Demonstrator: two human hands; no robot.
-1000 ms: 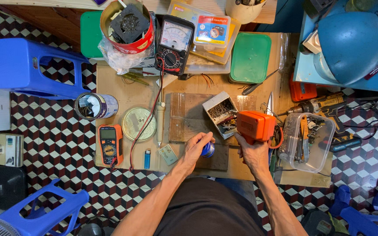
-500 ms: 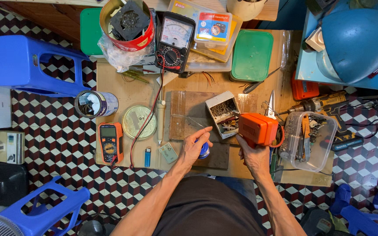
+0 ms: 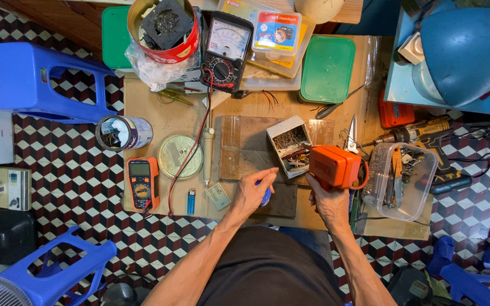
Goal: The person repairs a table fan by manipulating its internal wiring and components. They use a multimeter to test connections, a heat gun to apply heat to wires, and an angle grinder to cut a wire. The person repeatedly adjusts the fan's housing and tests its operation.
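My left hand (image 3: 254,191) is closed around a small blue object (image 3: 265,196), held low over the wooden board (image 3: 160,107) near its front edge. My right hand (image 3: 325,198) grips an orange boxy device (image 3: 334,166) from below, just right of a small open box of parts (image 3: 288,143). A soldering iron (image 3: 207,154) with a red lead lies left of my left hand. A small grey card (image 3: 218,196) and a blue lighter (image 3: 191,202) lie beside it.
An orange digital multimeter (image 3: 142,182), a round tin (image 3: 179,156), a can (image 3: 123,132), a black analogue meter (image 3: 225,51), a green lid (image 3: 328,69) and a clear tub of tools (image 3: 399,180) ring the board. Blue stools (image 3: 32,76) stand on the checkered floor at left.
Both hands have stayed almost where they were; the left hand has shifted slightly around the blue object. The view has drifted a little.
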